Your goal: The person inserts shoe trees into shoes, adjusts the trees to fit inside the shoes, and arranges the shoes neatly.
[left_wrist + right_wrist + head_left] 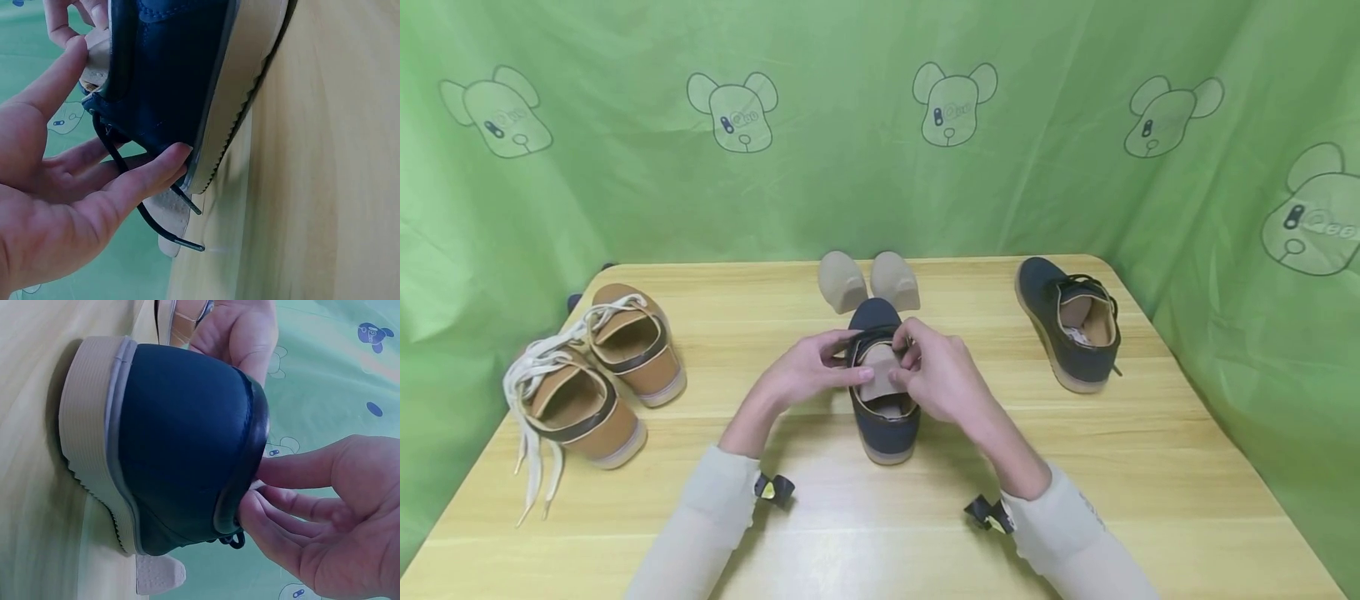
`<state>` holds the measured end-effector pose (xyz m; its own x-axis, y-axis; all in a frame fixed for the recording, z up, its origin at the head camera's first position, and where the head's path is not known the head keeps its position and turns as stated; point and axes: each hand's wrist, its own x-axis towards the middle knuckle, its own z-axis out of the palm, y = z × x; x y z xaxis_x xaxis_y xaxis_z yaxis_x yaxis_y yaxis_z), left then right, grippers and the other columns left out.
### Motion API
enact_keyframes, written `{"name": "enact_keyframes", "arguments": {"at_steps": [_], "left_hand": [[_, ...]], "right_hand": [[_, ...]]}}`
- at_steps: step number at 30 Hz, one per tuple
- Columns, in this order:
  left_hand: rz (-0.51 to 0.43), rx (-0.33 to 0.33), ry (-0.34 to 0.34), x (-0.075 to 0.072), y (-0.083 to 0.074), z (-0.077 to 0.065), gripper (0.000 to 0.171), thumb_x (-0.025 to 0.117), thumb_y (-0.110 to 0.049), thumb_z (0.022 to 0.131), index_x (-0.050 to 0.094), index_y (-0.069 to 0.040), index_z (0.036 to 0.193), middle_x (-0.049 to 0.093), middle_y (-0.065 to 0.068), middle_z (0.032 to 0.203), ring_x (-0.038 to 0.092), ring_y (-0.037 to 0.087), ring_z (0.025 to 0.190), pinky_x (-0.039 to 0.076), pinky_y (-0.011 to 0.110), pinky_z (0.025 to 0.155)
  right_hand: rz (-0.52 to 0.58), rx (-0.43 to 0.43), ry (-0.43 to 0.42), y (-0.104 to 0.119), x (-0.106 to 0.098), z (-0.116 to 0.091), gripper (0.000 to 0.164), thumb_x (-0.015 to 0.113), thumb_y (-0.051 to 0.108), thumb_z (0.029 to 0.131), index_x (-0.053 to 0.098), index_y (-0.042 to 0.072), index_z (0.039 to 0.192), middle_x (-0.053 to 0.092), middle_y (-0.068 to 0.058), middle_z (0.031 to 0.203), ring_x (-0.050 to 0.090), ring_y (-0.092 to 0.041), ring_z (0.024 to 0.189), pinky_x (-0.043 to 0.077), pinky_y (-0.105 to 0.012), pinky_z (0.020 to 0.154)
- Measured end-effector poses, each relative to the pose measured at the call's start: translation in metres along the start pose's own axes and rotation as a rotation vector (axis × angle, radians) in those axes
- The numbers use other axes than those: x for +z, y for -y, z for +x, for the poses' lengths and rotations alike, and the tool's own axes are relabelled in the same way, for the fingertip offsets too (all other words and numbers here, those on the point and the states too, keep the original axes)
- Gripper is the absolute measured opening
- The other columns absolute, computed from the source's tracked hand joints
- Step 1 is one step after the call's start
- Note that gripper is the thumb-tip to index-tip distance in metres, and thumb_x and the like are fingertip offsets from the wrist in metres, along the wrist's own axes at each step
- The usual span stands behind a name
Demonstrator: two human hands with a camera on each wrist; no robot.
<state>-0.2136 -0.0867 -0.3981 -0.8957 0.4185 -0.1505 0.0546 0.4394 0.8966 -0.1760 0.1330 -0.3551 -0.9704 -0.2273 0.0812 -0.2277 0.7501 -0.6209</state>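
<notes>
A navy lace-up shoe [889,435] stands mid-table, toe away from me. In its mouth is a beige moulded insert [880,372], with its toe end hidden inside. My left hand [807,367] grips the shoe's left side, its thumb on the insert and its fingers by the laces and outer wall. In the left wrist view a fingertip touches the shoe's side [169,81], and a dark lace [145,215] hangs past the fingers. From the right, my right hand [942,371] pinches the insert's edge at the collar, as the right wrist view also shows.
Two similar beige inserts [840,282] stand just beyond the toe. A matching navy shoe [1078,354] with white paper inside is at the right. Two tan shoes [651,375] with loose white laces [535,379] stand at the left. A green curtain [850,192] backs the table.
</notes>
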Motion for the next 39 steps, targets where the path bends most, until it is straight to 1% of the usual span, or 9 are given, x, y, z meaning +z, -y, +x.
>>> {"name": "enact_keyframes", "arguments": {"at_steps": [4, 7, 10, 13, 17, 20, 23, 29, 39], "left_hand": [[-0.002, 0.005, -0.009, 0.002, 0.002, 0.001, 0.076, 0.082, -0.054, 0.08, 0.054, -0.028, 0.146, 0.059, 0.004, 0.145, 0.056, 0.026, 0.133, 0.041, 0.05, 0.115], [-0.009, 0.013, -0.008, 0.002, 0.002, 0.002, 0.075, 0.082, -0.054, 0.08, 0.055, -0.027, 0.145, 0.059, 0.004, 0.145, 0.057, 0.026, 0.133, 0.042, 0.049, 0.115], [-0.009, 0.02, -0.01, 0.001, 0.002, 0.002, 0.075, 0.082, -0.054, 0.08, 0.055, -0.028, 0.145, 0.059, 0.004, 0.145, 0.057, 0.026, 0.133, 0.04, 0.051, 0.116], [-0.015, 0.027, -0.013, 0.001, 0.002, 0.002, 0.074, 0.082, -0.054, 0.08, 0.056, -0.029, 0.144, 0.06, 0.003, 0.144, 0.057, 0.026, 0.133, 0.039, 0.053, 0.116], [-0.026, 0.02, -0.023, 0.002, 0.001, 0.002, 0.072, 0.083, -0.053, 0.079, 0.057, -0.028, 0.142, 0.063, 0.003, 0.14, 0.058, 0.025, 0.131, 0.039, 0.054, 0.116], [-0.036, 0.014, -0.037, 0.003, 0.0, 0.001, 0.07, 0.084, -0.05, 0.079, 0.059, -0.027, 0.14, 0.065, 0.004, 0.137, 0.061, 0.025, 0.128, 0.04, 0.052, 0.115], [-0.042, 0.018, -0.059, 0.005, 0.001, 0.002, 0.067, 0.085, -0.046, 0.08, 0.061, -0.025, 0.138, 0.066, 0.004, 0.136, 0.062, 0.024, 0.126, 0.042, 0.051, 0.114], [-0.052, 0.024, -0.093, 0.008, 0.002, 0.003, 0.064, 0.086, -0.043, 0.08, 0.063, -0.023, 0.136, 0.067, 0.004, 0.133, 0.063, 0.024, 0.124, 0.046, 0.048, 0.112], [-0.047, 0.018, -0.131, 0.009, 0.003, 0.003, 0.063, 0.086, -0.042, 0.08, 0.063, -0.023, 0.136, 0.067, 0.005, 0.134, 0.063, 0.026, 0.125, 0.045, 0.05, 0.112]], "right_hand": [[-0.002, 0.023, 0.022, -0.002, -0.004, 0.001, 0.026, 0.081, 0.011, 0.084, 0.062, 0.011, 0.102, 0.07, -0.004, 0.088, 0.066, -0.018, 0.081, 0.057, -0.033, 0.073], [-0.028, 0.063, 0.039, -0.004, -0.008, 0.003, 0.033, 0.084, 0.018, 0.083, 0.061, 0.009, 0.104, 0.067, -0.006, 0.092, 0.062, -0.02, 0.083, 0.053, -0.034, 0.075], [-0.043, 0.1, 0.054, -0.007, -0.012, 0.005, 0.048, 0.086, 0.026, 0.081, 0.058, 0.008, 0.116, 0.064, -0.011, 0.102, 0.06, -0.026, 0.091, 0.052, -0.04, 0.081], [-0.035, 0.116, 0.082, -0.011, -0.015, 0.008, 0.064, 0.086, 0.031, 0.081, 0.054, 0.008, 0.132, 0.064, -0.017, 0.119, 0.061, -0.033, 0.107, 0.052, -0.048, 0.091], [0.002, 0.117, 0.147, -0.018, -0.016, 0.012, 0.074, 0.083, 0.033, 0.085, 0.047, 0.011, 0.146, 0.063, -0.019, 0.131, 0.062, -0.037, 0.119, 0.053, -0.052, 0.098], [0.045, 0.113, 0.18, -0.022, -0.015, 0.014, 0.075, 0.081, 0.032, 0.087, 0.045, 0.014, 0.15, 0.065, -0.017, 0.13, 0.064, -0.037, 0.118, 0.054, -0.05, 0.096], [0.081, 0.109, 0.187, -0.024, -0.013, 0.015, 0.074, 0.081, 0.03, 0.087, 0.046, 0.016, 0.151, 0.067, -0.015, 0.125, 0.065, -0.035, 0.116, 0.056, -0.048, 0.094], [0.125, 0.124, 0.161, -0.027, -0.01, 0.017, 0.072, 0.083, 0.028, 0.085, 0.049, 0.017, 0.148, 0.068, -0.013, 0.117, 0.066, -0.032, 0.111, 0.057, -0.045, 0.09], [0.123, 0.133, 0.124, -0.029, -0.001, 0.022, 0.069, 0.086, 0.024, 0.081, 0.052, 0.018, 0.141, 0.067, -0.012, 0.108, 0.065, -0.028, 0.1, 0.055, -0.038, 0.08]]}}
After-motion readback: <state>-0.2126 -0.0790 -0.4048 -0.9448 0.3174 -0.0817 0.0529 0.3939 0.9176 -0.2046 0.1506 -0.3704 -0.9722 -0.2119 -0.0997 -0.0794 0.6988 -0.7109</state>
